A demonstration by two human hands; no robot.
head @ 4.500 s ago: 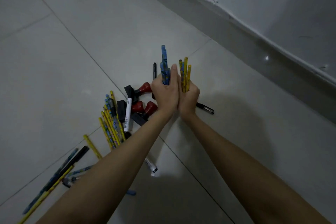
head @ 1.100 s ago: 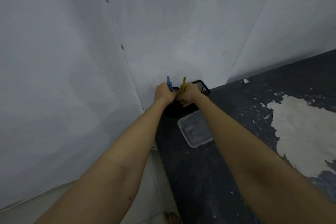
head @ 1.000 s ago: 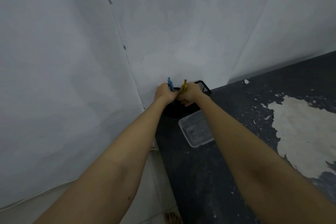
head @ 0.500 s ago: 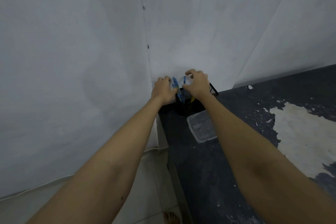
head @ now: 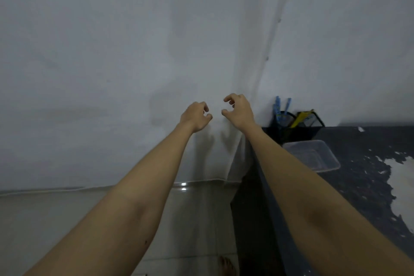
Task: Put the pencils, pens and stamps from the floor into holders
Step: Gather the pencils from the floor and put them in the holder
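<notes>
Head view: both hands are empty. Left hand [head: 196,116] and right hand [head: 237,111] hang in the air before the wall [head: 112,51], off the worktop's left edge, fingers loosely curled and gripping nothing.

At the back left corner of the worktop [head: 369,163] stand two black mesh holders, touching. The round holder [head: 282,119] carries blue pencils [head: 277,106], upright and leaning a little. The square holder [head: 310,124] beside it carries yellow pencils [head: 302,116], tilted low against its rim. A clear tray [head: 313,154] lies just in front of both; its contents cannot be made out.

Judgement: one load of pencils is delivered and let go, and the hands are clear of the holders. No pens or stamps show in either holder, so the task looks part done. The next move calls for turning down to the floor [head: 67,219], where no item shows here, and gathering a further handful.
</notes>
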